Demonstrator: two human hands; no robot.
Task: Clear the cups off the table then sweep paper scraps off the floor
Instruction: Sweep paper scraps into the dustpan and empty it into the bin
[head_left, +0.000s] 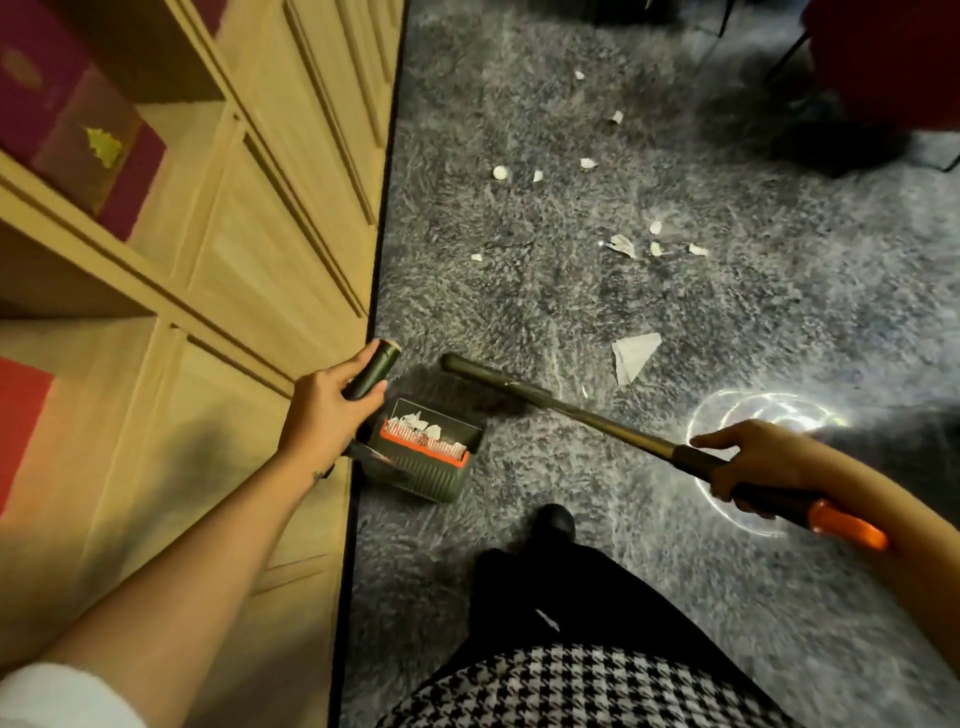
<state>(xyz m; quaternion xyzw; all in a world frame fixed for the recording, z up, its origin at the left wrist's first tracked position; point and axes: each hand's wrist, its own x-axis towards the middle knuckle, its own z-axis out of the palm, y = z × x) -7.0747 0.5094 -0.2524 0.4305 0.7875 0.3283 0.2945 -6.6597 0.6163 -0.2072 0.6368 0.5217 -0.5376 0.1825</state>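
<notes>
A: L hand?
B: Your fingers curl round the dark green tube handle of the green plastic dustpan w/ orange comb. Pan sits on grey shaggy carpet, by the pale wooden shelf unit, white bits inside.
A: R hand?
B: You grip the long dark broom pole w/ orange end, index finger straight.
A: Scraps?
B: White torn paper scraps lie scattered on carpet ahead of you.

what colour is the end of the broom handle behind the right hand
Bright orange: the broom handle end sticks out past the right hand, head view.
</notes>
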